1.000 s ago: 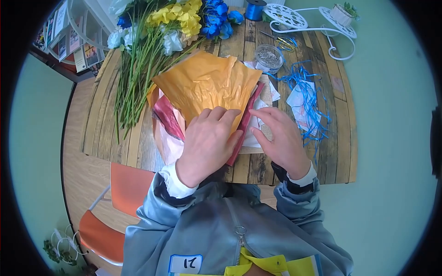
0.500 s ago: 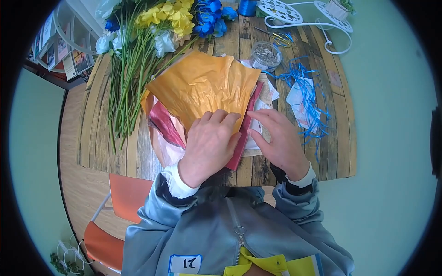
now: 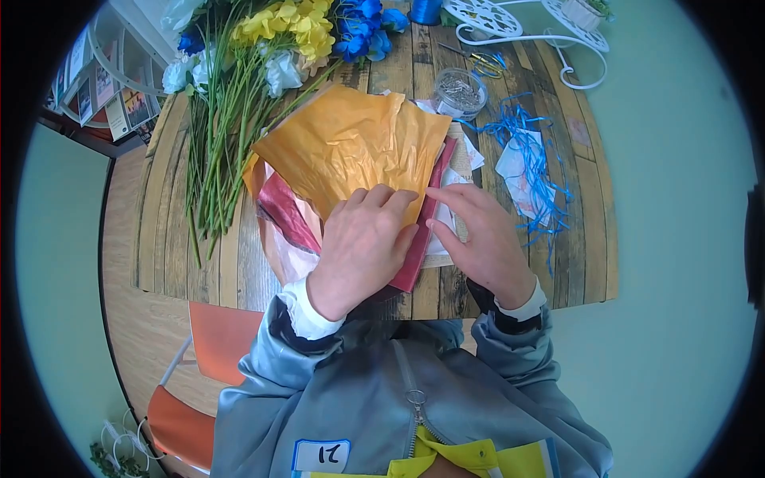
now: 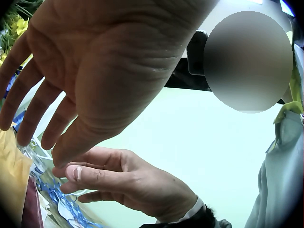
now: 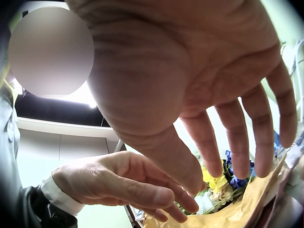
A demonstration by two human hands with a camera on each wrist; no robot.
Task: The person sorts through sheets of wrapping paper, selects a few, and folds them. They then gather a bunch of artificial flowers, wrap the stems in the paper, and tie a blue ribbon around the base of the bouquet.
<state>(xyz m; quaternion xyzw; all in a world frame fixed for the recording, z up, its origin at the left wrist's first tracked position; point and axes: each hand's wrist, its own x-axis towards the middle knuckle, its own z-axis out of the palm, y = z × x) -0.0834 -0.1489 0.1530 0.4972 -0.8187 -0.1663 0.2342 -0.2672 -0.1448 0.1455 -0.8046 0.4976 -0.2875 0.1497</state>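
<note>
In the head view, a crumpled orange sheet of wrapping paper [image 3: 355, 143] fans out on the table. Crimson paper [image 3: 287, 211] and pale pink paper [image 3: 296, 263] show from under its left side. Over the narrow near end of the orange sheet is my left hand [image 3: 358, 247], palm down, hiding that part. My right hand [image 3: 490, 243] hovers by the long red folded edge [image 3: 412, 267], its fingertips pointing toward the left hand. Both wrist views show the fingers loosely extended, with nothing held in either hand [image 4: 128, 183] [image 5: 118, 183].
Long-stemmed artificial flowers [image 3: 291, 32] lie at the back left. Beyond the papers stand a clear tub of pins [image 3: 460, 92] and scissors [image 3: 486, 68]. Tangled blue ribbon [image 3: 526, 151] is on the right, near a white metal stand [image 3: 494, 24]. An orange chair [image 3: 187, 418] stands lower left.
The head view has shifted slightly, so the table and its things sit a little further left. Both hands keep nearly the same place and pose over the papers.
</note>
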